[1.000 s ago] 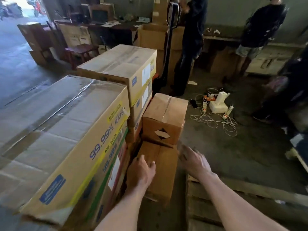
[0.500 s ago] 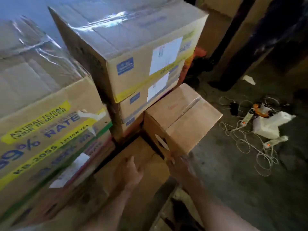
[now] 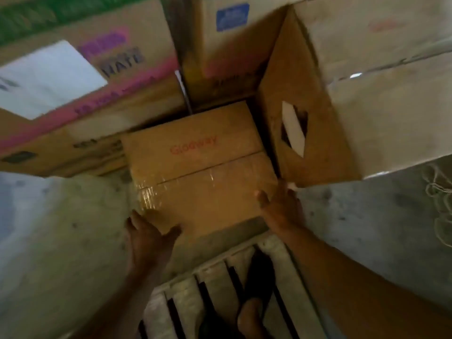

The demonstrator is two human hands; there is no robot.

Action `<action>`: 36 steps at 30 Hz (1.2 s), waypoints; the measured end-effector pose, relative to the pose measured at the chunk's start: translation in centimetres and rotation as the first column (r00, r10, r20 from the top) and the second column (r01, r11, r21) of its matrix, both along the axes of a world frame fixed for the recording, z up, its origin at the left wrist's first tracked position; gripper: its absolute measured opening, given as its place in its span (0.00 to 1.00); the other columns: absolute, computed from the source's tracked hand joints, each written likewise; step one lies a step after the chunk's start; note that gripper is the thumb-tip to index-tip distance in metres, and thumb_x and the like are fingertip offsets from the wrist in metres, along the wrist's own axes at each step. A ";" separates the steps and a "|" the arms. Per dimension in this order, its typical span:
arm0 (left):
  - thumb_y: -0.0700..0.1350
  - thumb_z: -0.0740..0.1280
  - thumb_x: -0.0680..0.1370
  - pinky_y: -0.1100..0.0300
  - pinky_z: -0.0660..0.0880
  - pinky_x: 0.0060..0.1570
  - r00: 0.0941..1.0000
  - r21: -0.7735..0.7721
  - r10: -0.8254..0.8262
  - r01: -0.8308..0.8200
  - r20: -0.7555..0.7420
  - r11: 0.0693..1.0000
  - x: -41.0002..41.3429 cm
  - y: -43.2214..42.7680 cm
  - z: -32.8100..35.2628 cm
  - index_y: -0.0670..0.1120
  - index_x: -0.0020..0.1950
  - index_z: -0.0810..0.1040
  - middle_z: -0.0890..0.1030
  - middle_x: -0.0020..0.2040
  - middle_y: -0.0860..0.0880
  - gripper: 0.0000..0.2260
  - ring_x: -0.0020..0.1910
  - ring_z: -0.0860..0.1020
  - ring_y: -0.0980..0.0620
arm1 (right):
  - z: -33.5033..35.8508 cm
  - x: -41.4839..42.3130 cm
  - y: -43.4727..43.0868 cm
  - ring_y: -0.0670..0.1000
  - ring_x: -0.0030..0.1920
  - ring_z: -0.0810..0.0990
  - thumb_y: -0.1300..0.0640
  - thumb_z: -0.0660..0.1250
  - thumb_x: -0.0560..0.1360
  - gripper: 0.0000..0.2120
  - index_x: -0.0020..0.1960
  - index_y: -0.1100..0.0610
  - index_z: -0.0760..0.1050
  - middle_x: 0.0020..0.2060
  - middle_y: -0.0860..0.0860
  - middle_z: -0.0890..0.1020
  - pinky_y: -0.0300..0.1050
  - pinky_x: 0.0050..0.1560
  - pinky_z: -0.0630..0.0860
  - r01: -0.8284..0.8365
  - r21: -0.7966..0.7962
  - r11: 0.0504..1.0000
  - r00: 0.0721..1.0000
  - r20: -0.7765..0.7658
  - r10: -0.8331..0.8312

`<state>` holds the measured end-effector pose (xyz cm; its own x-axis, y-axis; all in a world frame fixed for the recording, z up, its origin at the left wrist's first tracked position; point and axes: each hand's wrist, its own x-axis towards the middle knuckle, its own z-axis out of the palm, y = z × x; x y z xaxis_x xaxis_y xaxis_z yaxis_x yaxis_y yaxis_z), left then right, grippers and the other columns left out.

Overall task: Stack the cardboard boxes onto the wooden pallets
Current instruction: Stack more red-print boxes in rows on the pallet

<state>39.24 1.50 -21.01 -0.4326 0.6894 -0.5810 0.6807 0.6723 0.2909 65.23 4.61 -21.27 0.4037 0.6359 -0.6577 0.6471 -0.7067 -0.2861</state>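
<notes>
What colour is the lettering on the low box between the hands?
Red lettering on the brown low box, clearest in the head view.

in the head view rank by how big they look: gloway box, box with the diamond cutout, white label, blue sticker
1. box with the diamond cutout, likely nearer the camera, so its lead over the next is unsure
2. Gloway box
3. white label
4. blue sticker
</notes>
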 end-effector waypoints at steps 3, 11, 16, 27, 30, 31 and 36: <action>0.63 0.79 0.63 0.44 0.78 0.54 0.976 0.088 0.127 -0.144 0.174 0.986 -1.2 -0.3 -4.2 0.43 0.68 0.73 0.80 0.61 0.41 0.40 0.59 0.79 0.41 | -3.2 -0.3 -0.7 0.63 0.69 0.71 0.39 0.66 0.77 0.39 0.78 0.58 0.57 0.72 0.61 0.70 0.54 0.64 0.68 0.111 0.178 0.978 0.994 -0.008 -0.111; 0.60 0.81 0.60 0.60 0.79 0.29 0.663 0.060 0.196 -0.343 0.722 0.938 -5.8 -4.4 -7.0 0.67 0.64 0.73 0.84 0.54 0.63 0.34 0.46 0.84 0.59 | -6.3 1.1 -4.3 0.44 0.54 0.76 0.32 0.74 0.61 0.38 0.68 0.37 0.67 0.54 0.34 0.75 0.50 0.54 0.73 0.273 0.227 0.935 0.890 -0.428 -0.156; 0.57 0.83 0.56 0.55 0.79 0.33 0.558 0.036 0.236 -0.432 0.795 0.901 -5.5 -6.7 -6.4 0.69 0.66 0.70 0.82 0.59 0.61 0.41 0.52 0.84 0.55 | -5.2 1.8 -4.2 0.44 0.58 0.75 0.36 0.79 0.58 0.45 0.71 0.30 0.63 0.61 0.36 0.74 0.54 0.45 0.79 0.236 0.176 0.956 0.806 -0.585 -0.091; 0.54 0.83 0.58 0.51 0.82 0.40 0.427 0.033 0.441 -0.747 0.790 0.664 -2.8 -15.0 -2.9 0.67 0.69 0.68 0.80 0.61 0.53 0.44 0.56 0.82 0.45 | -2.5 0.3 -0.6 0.47 0.59 0.78 0.40 0.78 0.58 0.45 0.72 0.32 0.64 0.61 0.40 0.76 0.53 0.43 0.84 -0.103 0.243 0.965 0.765 -0.601 0.233; 0.51 0.84 0.61 0.45 0.81 0.47 0.396 0.069 0.473 -0.819 0.787 0.570 -0.9 -18.1 -2.2 0.65 0.71 0.67 0.79 0.62 0.53 0.43 0.58 0.80 0.45 | -1.8 -0.3 0.0 0.47 0.58 0.78 0.38 0.78 0.58 0.40 0.66 0.27 0.67 0.58 0.38 0.77 0.52 0.44 0.84 -0.251 0.277 0.927 0.709 -0.599 0.371; 0.51 0.84 0.60 0.42 0.80 0.51 0.383 0.076 0.479 -0.836 0.790 0.543 -0.4 -19.1 -2.0 0.65 0.71 0.66 0.78 0.63 0.53 0.44 0.59 0.79 0.44 | -1.8 -0.6 0.0 0.47 0.58 0.78 0.36 0.78 0.57 0.36 0.62 0.23 0.68 0.57 0.37 0.77 0.51 0.44 0.84 -0.298 0.286 0.911 0.684 -0.602 0.413; 0.52 0.82 0.59 0.36 0.77 0.56 0.338 0.108 0.495 -0.894 0.800 0.436 1.8 -24.0 -2.0 0.65 0.73 0.63 0.76 0.66 0.51 0.47 0.61 0.78 0.43 | -2.8 -1.4 -1.6 0.47 0.57 0.77 0.34 0.79 0.54 0.42 0.64 0.23 0.65 0.58 0.38 0.75 0.54 0.45 0.83 -0.393 0.300 0.869 0.605 -0.628 0.490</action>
